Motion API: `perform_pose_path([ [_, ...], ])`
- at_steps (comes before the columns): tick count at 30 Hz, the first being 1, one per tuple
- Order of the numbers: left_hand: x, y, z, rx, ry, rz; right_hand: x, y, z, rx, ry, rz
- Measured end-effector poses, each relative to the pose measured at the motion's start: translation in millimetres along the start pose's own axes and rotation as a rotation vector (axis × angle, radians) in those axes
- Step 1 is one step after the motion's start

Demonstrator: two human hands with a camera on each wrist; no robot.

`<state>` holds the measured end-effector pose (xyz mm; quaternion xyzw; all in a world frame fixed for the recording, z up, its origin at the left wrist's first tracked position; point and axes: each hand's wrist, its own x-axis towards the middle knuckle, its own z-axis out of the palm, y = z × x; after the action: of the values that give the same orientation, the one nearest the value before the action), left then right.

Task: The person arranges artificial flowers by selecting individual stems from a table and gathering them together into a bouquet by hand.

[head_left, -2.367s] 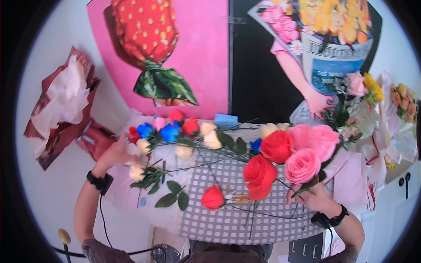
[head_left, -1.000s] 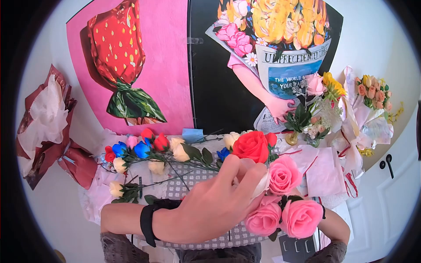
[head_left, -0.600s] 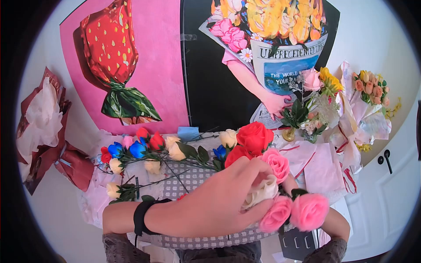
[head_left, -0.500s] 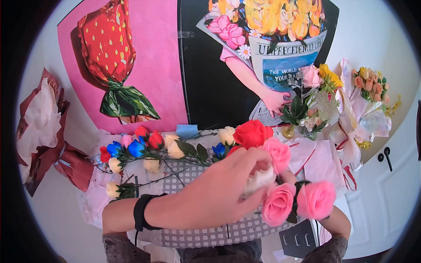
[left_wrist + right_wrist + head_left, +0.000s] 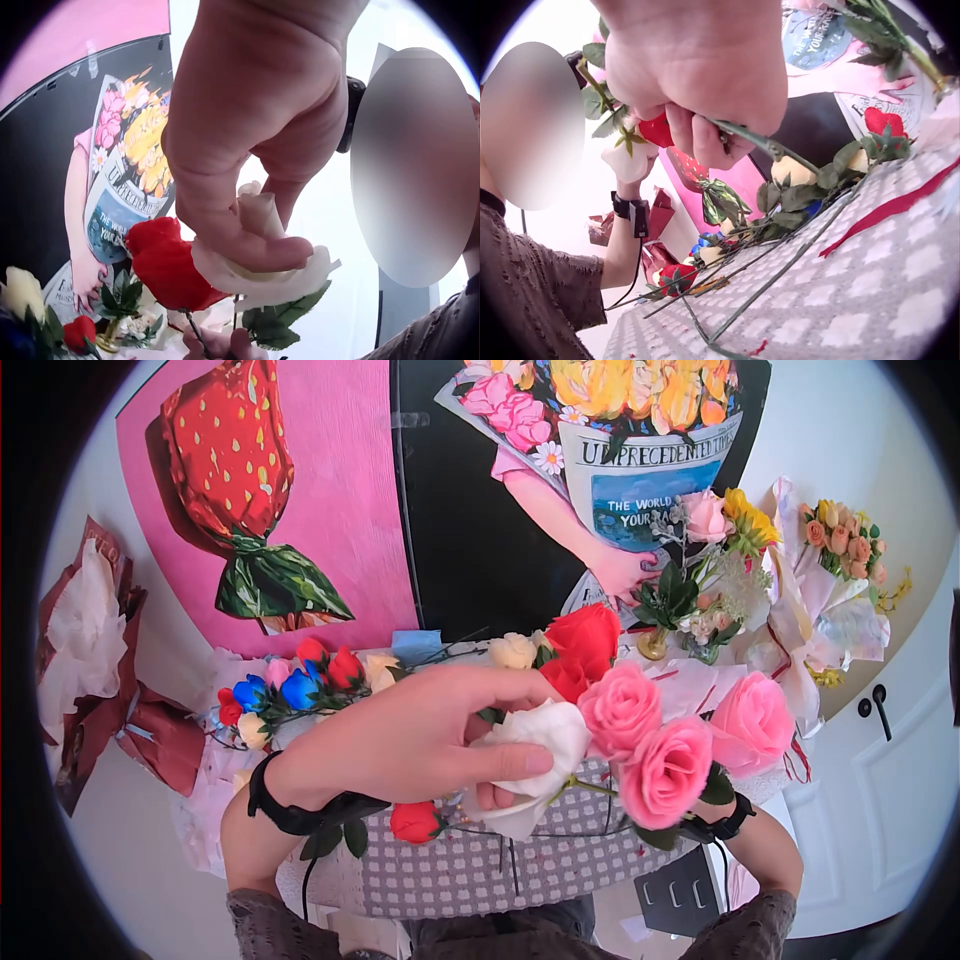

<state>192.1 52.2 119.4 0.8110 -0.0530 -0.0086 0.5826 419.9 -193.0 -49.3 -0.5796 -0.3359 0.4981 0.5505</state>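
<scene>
In the head view my left hand [image 5: 420, 735] reaches across the table and holds a white rose [image 5: 548, 745] by its bloom. Its thumb lies over the outer petals, as the left wrist view also shows. My right hand [image 5: 697, 82] grips a bundle of green stems [image 5: 769, 146] in the right wrist view; pink blooms mostly hide it from the head camera. Those pink roses [image 5: 665, 770] fan out right of the white one, and large red roses [image 5: 583, 640] rise behind it. A single red rose [image 5: 415, 822] lies on the checked cloth below my left wrist.
Loose blue roses [image 5: 300, 688], red and cream ones lie along the table's back left. Vases with flowers [image 5: 700, 600] and pink paper [image 5: 680, 685] stand or lie at the back right. Wrapped burgundy paper [image 5: 160, 740] is at far left. Stems cross the checked cloth [image 5: 430, 880].
My left hand has come from the flowers at the left over to the white rose. The pink roses have spread and shifted right and up, and the white bloom shows more fully. The head view has shifted.
</scene>
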Motion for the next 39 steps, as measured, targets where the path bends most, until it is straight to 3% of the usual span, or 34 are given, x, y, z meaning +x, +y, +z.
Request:
perform_pose_path([
  [1,2.8,-4.5,0.6,-0.002,-0.001,-0.002,-2.9,4.9,-4.8,0.041,0.001,0.017],
  [3,10.3,-10.7,5.4,-0.033,-0.190,-0.148,6.9,2.8,-0.9,0.122,0.003,0.054],
  [6,15.5,-6.1,19.5,0.003,-0.232,-0.194,8.1,9.8,-1.5,0.242,0.006,0.105],
  [7,15.7,-4.3,22.5,0.020,-0.254,-0.215,-8.8,-39.1,31.2,-0.191,-0.081,-0.182],
  [9,11.5,-3.4,22.7,0.062,-0.211,-0.215,-6.7,-46.0,37.9,0.689,0.207,0.181],
  [11,2.7,-7.5,21.2,0.412,0.135,0.125,1.2,-15.2,12.8,0.560,0.139,0.067],
  [12,0.3,-7.1,21.9,0.411,0.254,0.160,6.9,-8.4,3.7,0.561,0.140,0.066],
  [13,-2.0,-3.8,23.2,0.412,0.254,0.158,13.3,-3.3,-4.5,0.439,0.112,0.130],
  [15,-8.4,6.7,26.6,0.571,0.501,0.279,22.4,-12.2,0.4,0.193,0.053,0.254],
  [16,-10.0,11.4,30.7,0.579,0.542,0.297,8.2,-14.2,12.5,-0.047,0.274,-0.037],
  [17,-9.6,11.7,35.5,0.579,0.542,0.296,4.6,-22.4,17.3,-0.047,0.273,-0.036],
  [19,-8.0,11.7,46.6,0.610,0.565,0.407,2.0,-36.0,21.3,-0.964,0.072,-0.654],
  [20,-6.2,9.8,52.3,0.609,0.565,0.408,-2.0,-40.8,26.9,-0.978,0.076,-0.529],
  [24,-1.5,6.4,60.9,0.509,0.523,0.409,-3.5,-37.8,24.9,-1.051,0.091,-0.479],
  [26,-0.1,7.4,60.8,0.475,0.480,0.379,2.4,-23.7,16.5,-0.916,0.104,-0.462],
  [28,2.8,5.4,60.4,0.212,0.373,0.223,-5.4,-17.2,10.2,-0.851,0.116,-0.454],
  [33,9.1,-1.8,63.1,0.093,0.282,0.140,-67.9,8.1,-22.2,0.430,0.033,0.180],
  [35,11.4,-0.9,64.7,0.077,0.254,0.126,-77.9,25.4,-20.8,-1.016,0.173,-0.375],
  [38,16.6,-0.1,68.5,0.103,0.258,0.175,-76.7,28.1,-24.2,-0.994,0.179,-0.356],
  [39,19.8,-3.8,70.3,0.246,0.361,0.264,-74.3,26.4,-23.7,-0.983,0.182,-0.346],
])
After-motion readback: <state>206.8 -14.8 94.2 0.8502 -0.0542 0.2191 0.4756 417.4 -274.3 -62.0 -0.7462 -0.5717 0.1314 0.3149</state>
